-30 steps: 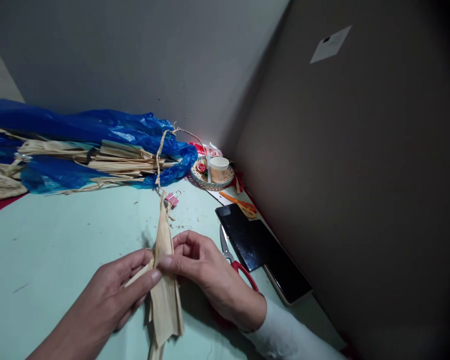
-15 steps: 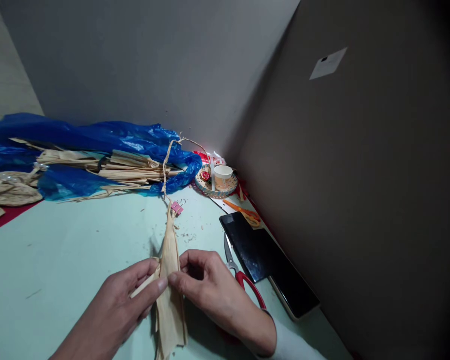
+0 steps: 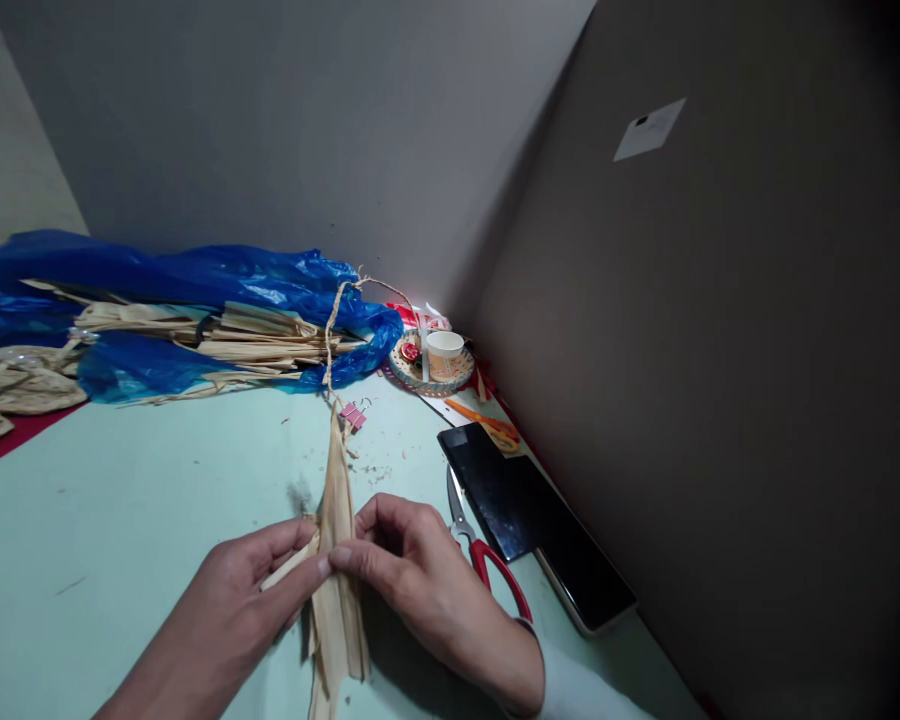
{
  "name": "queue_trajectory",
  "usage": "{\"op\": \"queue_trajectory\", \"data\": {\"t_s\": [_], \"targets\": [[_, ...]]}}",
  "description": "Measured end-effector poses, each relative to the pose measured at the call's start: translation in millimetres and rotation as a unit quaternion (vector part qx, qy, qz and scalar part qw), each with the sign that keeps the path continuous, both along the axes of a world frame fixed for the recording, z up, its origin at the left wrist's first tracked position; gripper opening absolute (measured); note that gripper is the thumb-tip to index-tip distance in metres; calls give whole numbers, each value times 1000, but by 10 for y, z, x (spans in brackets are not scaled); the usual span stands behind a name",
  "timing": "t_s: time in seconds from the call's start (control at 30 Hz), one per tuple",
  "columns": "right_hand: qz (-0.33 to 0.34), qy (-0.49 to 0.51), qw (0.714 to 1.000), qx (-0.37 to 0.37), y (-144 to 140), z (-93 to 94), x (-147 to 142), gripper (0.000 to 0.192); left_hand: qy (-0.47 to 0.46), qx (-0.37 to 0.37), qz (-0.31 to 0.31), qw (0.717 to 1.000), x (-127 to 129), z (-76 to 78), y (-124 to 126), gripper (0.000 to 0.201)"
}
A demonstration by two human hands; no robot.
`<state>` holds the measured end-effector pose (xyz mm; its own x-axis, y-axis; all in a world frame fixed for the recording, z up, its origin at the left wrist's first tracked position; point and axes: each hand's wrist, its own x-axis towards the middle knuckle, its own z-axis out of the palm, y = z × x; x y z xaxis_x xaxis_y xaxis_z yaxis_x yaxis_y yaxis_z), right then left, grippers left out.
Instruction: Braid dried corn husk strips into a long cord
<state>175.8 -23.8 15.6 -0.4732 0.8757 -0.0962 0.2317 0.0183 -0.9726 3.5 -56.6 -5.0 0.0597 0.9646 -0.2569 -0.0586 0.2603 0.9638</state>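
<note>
Pinching now: left hand (image 3: 229,610) and right hand (image 3: 427,580), each grip pressed on the long, dry, tan corn husk strip (image 3: 337,560), as before.
Husk: fibrous, tapering, over the pale green bench (image 3: 157,480).
Beside: red-handled steel scissors (image 3: 484,555).

Husk strip (image 3: 335,560) bottom perhaps beyond frame

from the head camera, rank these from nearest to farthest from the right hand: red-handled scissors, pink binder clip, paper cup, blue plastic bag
Measured from the right hand:
1. Red-handled scissors, just to its right on the table.
2. Pink binder clip, ahead, by the husk's tip.
3. Paper cup, farther back on the woven coaster near the corner.
4. Blue plastic bag, far back left along the wall.
</note>
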Motion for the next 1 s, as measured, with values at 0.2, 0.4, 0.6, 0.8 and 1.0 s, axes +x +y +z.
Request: {"op": "queue_trajectory", "data": {"t_s": [0.2,0.4,0.6,0.8,1.0], "targets": [[-5,8,1000,-8,3,-53,-21,39,22,5,-11,1000,-10,13,-7,27],[22,-15,1000,9,23,-40,-15,28,26,10,-26,999,-21,-29,-21,26],[46,-58,997,32,14,27,-14,26,56,28,-22,998,5,-26,-28,29],[54,30,997,-43,4,101,19,38,60,24,-27,998,-16,-48,-5,27],[98,238,960,-113,19,278,180,28,62,35,-45,996,-41,-122,16,18]]}}
